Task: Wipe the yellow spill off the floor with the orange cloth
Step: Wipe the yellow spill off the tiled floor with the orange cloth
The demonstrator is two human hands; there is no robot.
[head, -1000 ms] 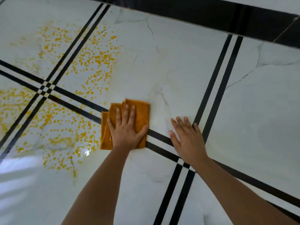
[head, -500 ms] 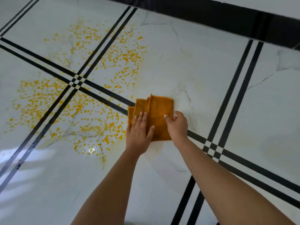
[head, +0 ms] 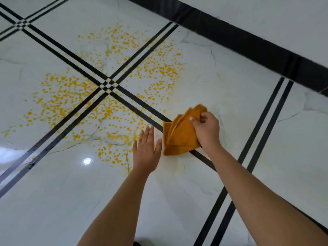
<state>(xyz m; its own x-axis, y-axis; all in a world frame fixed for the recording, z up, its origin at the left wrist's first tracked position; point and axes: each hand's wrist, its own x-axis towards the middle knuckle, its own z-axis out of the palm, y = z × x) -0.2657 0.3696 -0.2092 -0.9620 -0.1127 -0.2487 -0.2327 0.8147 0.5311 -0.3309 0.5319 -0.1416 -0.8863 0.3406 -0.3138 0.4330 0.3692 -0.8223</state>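
A folded orange cloth (head: 179, 135) is held by my right hand (head: 206, 129), which pinches its far right corner and lifts that side while the near edge stays on the floor. My left hand (head: 148, 150) lies flat and open on the white tile just left of the cloth, not touching it. The yellow spill (head: 110, 96) is a wide scatter of yellow droplets over the tiles to the left and beyond, around a crossing of black tile lines; its nearest drops lie beside my left hand.
The floor is glossy white marble-look tile (head: 230, 86) with double black lines. A black skirting band (head: 248, 43) runs along the white wall at the upper right. A light glare spot (head: 87, 161) shows on the near left tile.
My left hand has come off the cloth and now rests on the floor beside it. My right hand, first flat on the floor, took hold of the cloth and raised its far side.
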